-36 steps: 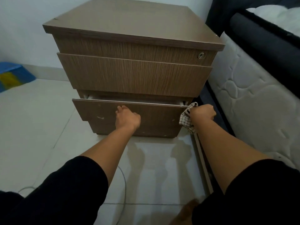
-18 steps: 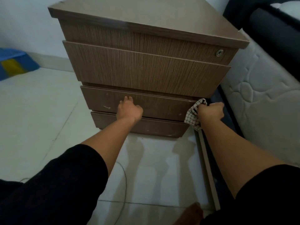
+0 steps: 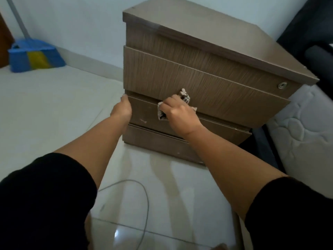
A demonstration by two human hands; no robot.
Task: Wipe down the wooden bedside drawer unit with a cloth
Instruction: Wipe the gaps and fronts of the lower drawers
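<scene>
Two bare hands reach to a brown wood-grain bedside drawer unit [image 3: 207,83] standing on a pale tiled floor [image 3: 54,109]. Right hand [image 3: 180,114] clutches a crumpled checked cloth [image 3: 183,96] against the unit's front, at the seam between two drawers. Left hand [image 3: 121,110] rests at the unit's left front edge; its finger pose is hidden. Open floor spreads left of the unit; a white quilted mattress [image 3: 302,134] crowds its right side.

Bedroom: mattress [image 3: 302,134] beside drawer unit [image 3: 198,74]
</scene>
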